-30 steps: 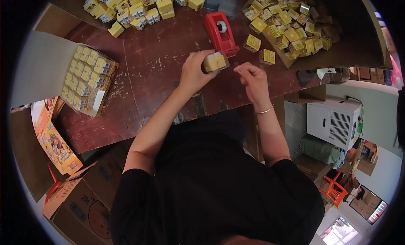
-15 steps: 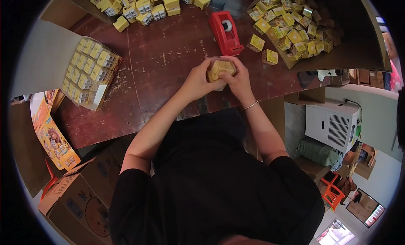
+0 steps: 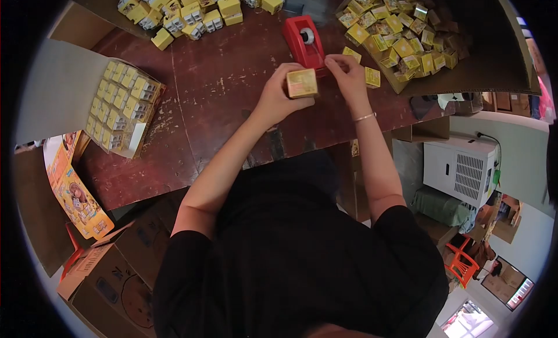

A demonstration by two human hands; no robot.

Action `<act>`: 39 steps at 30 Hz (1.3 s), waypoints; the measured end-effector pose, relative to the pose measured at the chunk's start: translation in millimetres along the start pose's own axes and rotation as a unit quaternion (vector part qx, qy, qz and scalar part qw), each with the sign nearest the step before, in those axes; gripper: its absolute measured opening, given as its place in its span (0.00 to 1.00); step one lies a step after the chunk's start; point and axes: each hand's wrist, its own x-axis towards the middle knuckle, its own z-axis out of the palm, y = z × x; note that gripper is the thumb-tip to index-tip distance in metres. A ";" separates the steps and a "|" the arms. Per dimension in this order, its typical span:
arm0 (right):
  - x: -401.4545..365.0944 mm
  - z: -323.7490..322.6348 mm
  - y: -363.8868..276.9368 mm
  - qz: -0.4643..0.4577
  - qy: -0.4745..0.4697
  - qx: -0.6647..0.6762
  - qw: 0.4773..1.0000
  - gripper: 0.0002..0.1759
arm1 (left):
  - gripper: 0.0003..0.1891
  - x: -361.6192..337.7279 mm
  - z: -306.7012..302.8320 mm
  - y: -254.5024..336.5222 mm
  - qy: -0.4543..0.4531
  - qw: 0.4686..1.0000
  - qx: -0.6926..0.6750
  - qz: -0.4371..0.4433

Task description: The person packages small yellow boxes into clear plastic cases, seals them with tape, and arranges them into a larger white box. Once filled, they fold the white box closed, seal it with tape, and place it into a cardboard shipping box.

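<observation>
My left hand (image 3: 279,93) grips a small yellow box (image 3: 302,84), one face turned up toward me. Just beyond it on the table stands a red tape dispenser (image 3: 303,42) with a white-cored roll. At the dispenser's front end, my right hand (image 3: 347,76) pinches thumb and forefinger together on the end of the clear tape (image 3: 318,49), which runs from the roll toward the fingertips. Two yellow boxes lie by that hand, one partly behind the fingers (image 3: 351,54) and another yellow box (image 3: 372,77) to its right.
A large carton (image 3: 494,76) at the right holds many yellow boxes (image 3: 404,41). Loose yellow-and-white pieces (image 3: 192,13) are heaped at the back left. A tray of packed pieces (image 3: 121,105) sits on the red-brown table's (image 3: 226,76) left side. A printed orange card (image 3: 78,192) hangs by the table edge.
Both hands were together around the yellow box. My right hand has let go and moved up and right to the tape dispenser, while my left hand keeps the box, now turned.
</observation>
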 end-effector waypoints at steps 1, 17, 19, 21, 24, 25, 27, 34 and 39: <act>6.1 3.6 0.1 0.034 -0.024 -0.008 0.999 0.09 | 0.29 5.6 2.9 -7.0 -0.027 0.989 0.125 0.074; -70.5 -1.2 -37.9 0.188 -0.047 0.243 0.951 0.05 | 0.29 -15.9 -11.9 -0.5 0.089 0.946 0.297 0.098; -75.8 12.4 -39.5 0.265 -0.101 0.302 0.910 0.06 | 0.29 -18.4 -15.3 0.0 0.088 0.931 0.329 0.134; -78.6 24.1 -28.8 0.298 -0.129 0.340 0.882 0.05 | 0.29 -25.1 -18.3 -1.5 0.087 0.914 0.360 0.165; -77.3 40.4 -33.6 0.363 -0.179 0.389 0.828 0.10 | 0.30 -34.8 -25.2 3.8 0.105 0.887 0.398 0.211; -76.8 45.6 -44.4 0.355 -0.180 0.316 0.861 0.13 | 0.28 -41.4 -28.5 11.2 0.098 0.909 0.369 0.166; -76.2 58.9 -51.0 0.341 -0.191 0.241 0.888 0.17 | 0.26 -55.6 -34.1 26.6 0.100 0.927 0.343 0.119; -72.5 90.3 -110.1 0.007 -0.342 0.124 0.931 0.27 | 0.21 -119.2 -77.2 59.7 0.097 0.941 -0.273 -0.176; -85.8 121.2 -131.5 -0.331 -0.400 -0.032 0.854 0.33 | 0.19 -162.8 -125.8 91.8 0.143 0.920 -0.274 -0.242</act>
